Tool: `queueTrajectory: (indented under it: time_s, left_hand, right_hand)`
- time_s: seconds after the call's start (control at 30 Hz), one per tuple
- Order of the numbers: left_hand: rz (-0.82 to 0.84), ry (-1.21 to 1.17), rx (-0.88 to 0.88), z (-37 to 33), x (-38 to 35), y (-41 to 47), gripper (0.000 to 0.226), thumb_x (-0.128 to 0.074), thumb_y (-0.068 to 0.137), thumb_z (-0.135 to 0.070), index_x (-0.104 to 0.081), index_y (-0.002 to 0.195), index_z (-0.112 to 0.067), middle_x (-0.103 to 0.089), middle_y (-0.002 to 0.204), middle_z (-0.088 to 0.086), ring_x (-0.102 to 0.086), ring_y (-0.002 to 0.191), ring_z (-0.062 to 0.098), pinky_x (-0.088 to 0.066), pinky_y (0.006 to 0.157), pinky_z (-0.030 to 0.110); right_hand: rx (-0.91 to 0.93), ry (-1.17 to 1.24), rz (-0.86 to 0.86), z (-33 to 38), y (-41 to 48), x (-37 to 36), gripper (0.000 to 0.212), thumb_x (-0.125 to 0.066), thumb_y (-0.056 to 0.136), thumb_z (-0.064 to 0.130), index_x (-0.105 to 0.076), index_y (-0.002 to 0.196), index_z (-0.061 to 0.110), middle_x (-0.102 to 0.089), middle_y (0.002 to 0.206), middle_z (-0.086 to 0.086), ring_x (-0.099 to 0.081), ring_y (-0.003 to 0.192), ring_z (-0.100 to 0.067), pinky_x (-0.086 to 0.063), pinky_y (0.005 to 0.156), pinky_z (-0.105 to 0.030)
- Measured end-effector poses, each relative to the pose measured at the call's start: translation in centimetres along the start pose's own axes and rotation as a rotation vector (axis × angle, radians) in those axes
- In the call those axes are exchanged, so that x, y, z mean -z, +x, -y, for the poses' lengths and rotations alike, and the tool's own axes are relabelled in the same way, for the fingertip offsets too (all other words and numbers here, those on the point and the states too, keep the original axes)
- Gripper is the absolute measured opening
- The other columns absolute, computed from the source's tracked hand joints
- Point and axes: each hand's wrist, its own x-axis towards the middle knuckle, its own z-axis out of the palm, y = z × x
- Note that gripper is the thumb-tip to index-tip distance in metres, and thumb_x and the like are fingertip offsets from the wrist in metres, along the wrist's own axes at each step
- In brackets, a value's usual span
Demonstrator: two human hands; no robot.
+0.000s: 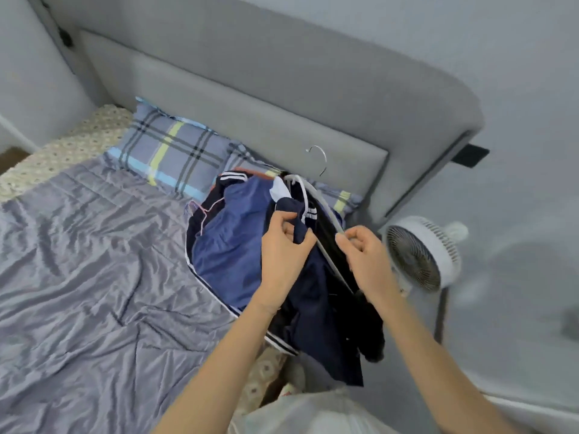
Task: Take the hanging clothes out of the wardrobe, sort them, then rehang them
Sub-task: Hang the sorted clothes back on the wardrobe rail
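Navy garment [316, 296] over bed [94, 261] edge, near pillow [169, 151]. Left hand [283, 245] pinches soft, slippery fabric; right hand [366, 255] clenches stiff white hanger [326, 214] arm. Best grip: collar.

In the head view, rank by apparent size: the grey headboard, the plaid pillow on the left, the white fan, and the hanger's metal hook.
Largest to smallest, as they appear:
1. grey headboard
2. plaid pillow
3. white fan, though it sits nearer the camera than the pillow, so this gap is unsure
4. hanger's metal hook
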Motion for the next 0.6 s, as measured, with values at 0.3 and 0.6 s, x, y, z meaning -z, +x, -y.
queueTrajectory:
  time_s: [0.3,0.6]
  left_hand:
    - [0.395,0.044,-0.18,-5.4,-9.6,-8.4,0.027,-0.073,0.079,-0.02,-0.055,0.099,-0.024,-0.052,0.067,-0.003,-0.048,0.063,-0.001,-0.038,0.062,0.009]
    - [0.695,-0.105,-0.264,-10.2,-15.5,-23.8,0.022,-0.072,0.082,-0.011,-0.053,0.095,-0.014,-0.054,0.074,-0.009,-0.051,0.066,-0.008,-0.039,0.064,0.007]
  right_hand:
    - [-0.103,0.145,-0.435,-3.1,-10.3,11.2,0.021,-0.061,0.093,0.025,-0.054,0.079,0.011,-0.039,0.059,-0.006,-0.035,0.055,-0.018,-0.031,0.056,-0.03]
    - [-0.212,0.231,-0.846,-8.3,-27.1,19.4,0.023,-0.061,0.094,0.027,-0.052,0.073,0.025,-0.035,0.053,0.0,-0.031,0.053,-0.018,-0.03,0.053,-0.029]
